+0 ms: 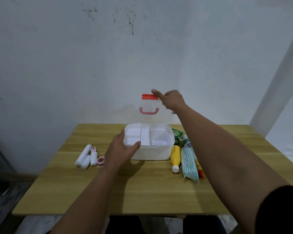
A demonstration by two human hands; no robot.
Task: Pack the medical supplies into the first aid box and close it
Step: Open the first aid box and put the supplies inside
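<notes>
Left hand point(121, 150) braces the first aid box point(150, 152) while right hand point(172, 99) holds its lid point(149, 114) upright; supplies await loading.

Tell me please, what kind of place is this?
Probably a plain room in a home, not a clinic: a small wooden table pushed against a stained, bare white wall, with a first aid box on it.
</notes>
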